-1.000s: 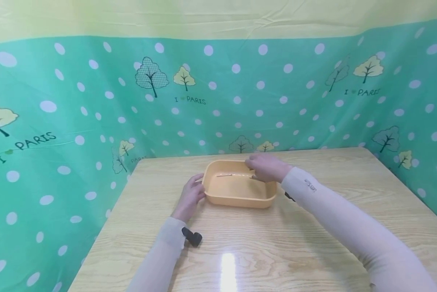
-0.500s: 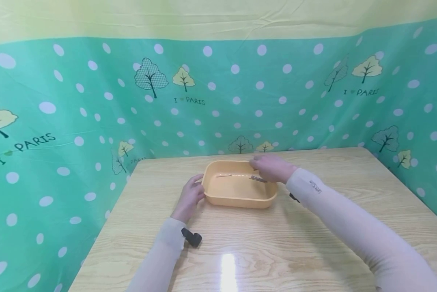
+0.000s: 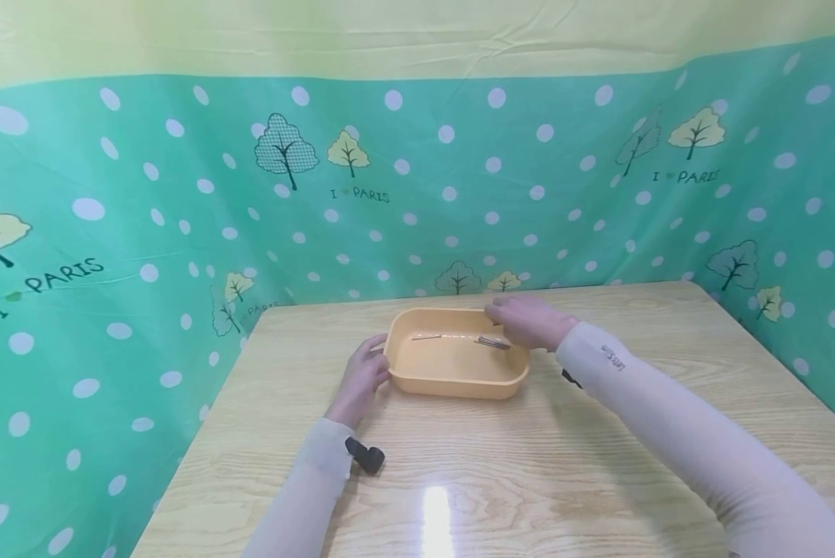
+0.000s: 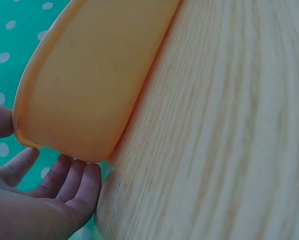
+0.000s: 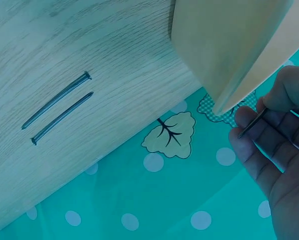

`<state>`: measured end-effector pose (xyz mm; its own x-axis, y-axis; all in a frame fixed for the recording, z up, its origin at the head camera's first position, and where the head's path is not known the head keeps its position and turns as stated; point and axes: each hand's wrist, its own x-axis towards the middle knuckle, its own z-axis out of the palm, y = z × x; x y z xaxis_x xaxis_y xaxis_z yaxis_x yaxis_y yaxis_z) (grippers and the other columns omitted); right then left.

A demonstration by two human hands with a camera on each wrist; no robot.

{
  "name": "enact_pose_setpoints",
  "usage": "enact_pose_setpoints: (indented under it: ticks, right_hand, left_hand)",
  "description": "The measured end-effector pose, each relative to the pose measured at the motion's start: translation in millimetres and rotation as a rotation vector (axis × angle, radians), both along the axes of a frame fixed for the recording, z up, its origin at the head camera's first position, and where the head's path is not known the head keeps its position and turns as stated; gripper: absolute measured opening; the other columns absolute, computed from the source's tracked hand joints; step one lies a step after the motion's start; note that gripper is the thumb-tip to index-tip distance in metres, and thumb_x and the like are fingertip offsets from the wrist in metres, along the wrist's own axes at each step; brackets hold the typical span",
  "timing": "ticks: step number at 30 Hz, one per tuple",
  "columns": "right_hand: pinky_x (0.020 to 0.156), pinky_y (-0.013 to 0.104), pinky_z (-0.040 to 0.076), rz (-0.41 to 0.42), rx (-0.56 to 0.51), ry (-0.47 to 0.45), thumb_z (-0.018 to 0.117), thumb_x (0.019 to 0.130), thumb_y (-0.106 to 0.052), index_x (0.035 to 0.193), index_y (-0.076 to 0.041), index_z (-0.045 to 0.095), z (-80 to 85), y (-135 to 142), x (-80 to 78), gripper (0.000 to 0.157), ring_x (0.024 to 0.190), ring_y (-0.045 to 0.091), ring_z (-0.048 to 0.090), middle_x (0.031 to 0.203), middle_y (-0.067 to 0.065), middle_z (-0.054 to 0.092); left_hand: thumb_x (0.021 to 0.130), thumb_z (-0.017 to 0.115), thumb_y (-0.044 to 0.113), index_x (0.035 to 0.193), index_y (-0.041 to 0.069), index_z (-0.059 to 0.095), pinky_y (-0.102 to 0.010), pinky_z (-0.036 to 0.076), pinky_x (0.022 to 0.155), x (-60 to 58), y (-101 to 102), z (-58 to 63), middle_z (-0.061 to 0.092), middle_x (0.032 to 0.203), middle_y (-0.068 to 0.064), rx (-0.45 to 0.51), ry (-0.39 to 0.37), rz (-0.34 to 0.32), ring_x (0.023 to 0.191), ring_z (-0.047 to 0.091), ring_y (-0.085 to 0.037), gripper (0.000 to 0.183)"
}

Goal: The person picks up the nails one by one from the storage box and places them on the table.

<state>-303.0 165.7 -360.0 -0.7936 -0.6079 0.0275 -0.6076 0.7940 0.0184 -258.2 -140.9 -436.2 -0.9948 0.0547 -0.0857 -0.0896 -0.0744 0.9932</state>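
- R hand [image 3: 525, 320]: vs ~1 s ago, shifted a bit right, twd tray's R end; pinching 1 nail [image 5: 252, 123] btw thumb & fingertips; in head view it's over the far R part of the tray [image 3: 452, 387];
- nail bunch [image 3: 492, 342]: in tray, just L of & nearer the person than R hand; part-hidden by that hand ~1 s ago, now shows much more;
- L hand [image 3: 363, 377]: same spot as before; fingers loose, touching outside of tray's L end, not clenched;
- single nail [image 3: 426, 337]: in tray btw the hands, closer to L hand; hasn't moved;
- 2 loose nails [image 5: 55, 101]: on table outside tray, well apart from R hand; side by side, abt parallel, heads at opp. ends;
- edges: table [image 3: 459, 465] back edge near, just beyond R hand, curtain [image 3: 417, 170] right behind it; L edge is left of L hand; R edge well off to right of R hand;
- room: tray floor open btw hands; tabletop runs on right of R hand, also on near side btw forearms
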Motion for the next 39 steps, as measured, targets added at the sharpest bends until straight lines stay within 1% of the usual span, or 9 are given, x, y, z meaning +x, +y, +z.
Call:
enact_pose_setpoints:
  ticks: [5, 9, 11, 13, 17, 20, 28, 33, 39]
  right_hand:
    - [0.067, 0.028, 0.050, -0.012, 0.007, 0.011, 0.056, 0.077, 0.000, 0.095, -0.019, 0.057, 0.9, 4, 1.5, 0.026, 0.075, 0.016, 0.055, 0.092, -0.001, 0.057]
    - [0.066, 0.028, 0.049, -0.015, 0.011, 0.017, 0.055, 0.076, 0.002, 0.095, -0.017, 0.058, 0.1, 8, 2.9, 0.027, 0.073, 0.015, 0.054, 0.089, -0.001, 0.057]
    - [0.066, 0.029, 0.050, -0.013, 0.007, 0.015, 0.055, 0.076, 0.003, 0.095, -0.016, 0.058, -0.3, 11, 3.9, 0.027, 0.074, 0.016, 0.055, 0.090, 0.000, 0.057]
    - [0.067, 0.030, 0.050, -0.013, -0.003, 0.006, 0.056, 0.076, 0.002, 0.095, -0.016, 0.057, -0.9, 14, 4.7, 0.026, 0.076, 0.017, 0.056, 0.092, 0.002, 0.058]
    - [0.067, 0.030, 0.051, -0.006, -0.017, 0.006, 0.057, 0.076, -0.001, 0.094, -0.016, 0.057, -2.9, 21, 4.9, 0.023, 0.078, 0.018, 0.057, 0.093, 0.003, 0.059]
    - [0.064, 0.029, 0.051, 0.002, -0.023, 0.016, 0.057, 0.076, -0.001, 0.093, -0.014, 0.057, -4.3, 26, 4.4, 0.021, 0.075, 0.017, 0.057, 0.091, 0.003, 0.059]
    - [0.054, 0.023, 0.045, 0.034, -0.029, 0.115, 0.060, 0.075, -0.005, 0.087, -0.014, 0.057, -11.1, 37, 3.9, 0.015, 0.064, 0.011, 0.049, 0.077, -0.005, 0.051]
    - [0.054, 0.022, 0.045, 0.047, -0.042, 0.153, 0.059, 0.074, -0.006, 0.087, -0.015, 0.058, -18.2, 44, 2.9, 0.016, 0.064, 0.010, 0.049, 0.078, -0.006, 0.054]
    - [0.055, 0.026, 0.047, 0.038, -0.041, 0.180, 0.058, 0.070, -0.002, 0.086, -0.016, 0.057, -25.8, 51, 1.4, 0.021, 0.067, 0.012, 0.053, 0.081, -0.005, 0.057]
  left_hand:
    - [0.077, 0.047, 0.003, 0.130, 0.014, 0.041, -0.038, 0.045, 0.092, 0.5, 0, -0.2, 0.046, 0.127, -0.016, -0.011, -0.005, 0.003, 0.111, 0.050, -0.030, 0.055]
    - [0.077, 0.047, 0.002, 0.130, 0.014, 0.042, -0.038, 0.045, 0.092, 0.2, 0, -1.0, 0.046, 0.126, -0.016, -0.004, -0.002, 0.006, 0.111, 0.051, -0.030, 0.055]
    - [0.077, 0.047, 0.001, 0.130, 0.013, 0.041, -0.038, 0.045, 0.092, 0.5, 1, -0.7, 0.046, 0.127, -0.017, 0.007, 0.001, 0.000, 0.111, 0.050, -0.030, 0.055]
    - [0.077, 0.046, 0.000, 0.131, 0.011, 0.039, -0.038, 0.044, 0.093, 3.2, 0, 3.6, 0.043, 0.128, -0.019, 0.012, -0.004, -0.019, 0.113, 0.048, -0.032, 0.056]
    - [0.078, 0.046, -0.001, 0.133, 0.010, 0.038, -0.038, 0.043, 0.095, 3.1, -1, 4.2, 0.041, 0.131, -0.020, 0.022, -0.013, -0.036, 0.115, 0.047, -0.033, 0.057]
    - [0.077, 0.047, 0.000, 0.131, 0.012, 0.040, -0.037, 0.044, 0.093, -0.2, -1, -0.9, 0.043, 0.129, -0.018, 0.020, -0.010, -0.018, 0.114, 0.048, -0.031, 0.056]
    - [0.076, 0.047, 0.000, 0.128, 0.013, 0.043, -0.037, 0.047, 0.090, -0.3, 0, -2.2, 0.046, 0.125, -0.017, 0.007, 0.007, 0.009, 0.109, 0.052, -0.030, 0.054]
    - [0.076, 0.047, 0.000, 0.128, 0.013, 0.042, -0.038, 0.046, 0.091, 0.5, 0, -0.5, 0.046, 0.126, -0.017, 0.008, 0.005, 0.000, 0.110, 0.051, -0.030, 0.054]
    - [0.077, 0.046, 0.001, 0.129, 0.012, 0.042, -0.037, 0.046, 0.092, 1.9, 1, 1.3, 0.045, 0.126, -0.018, 0.008, 0.011, 0.002, 0.111, 0.050, -0.031, 0.054]
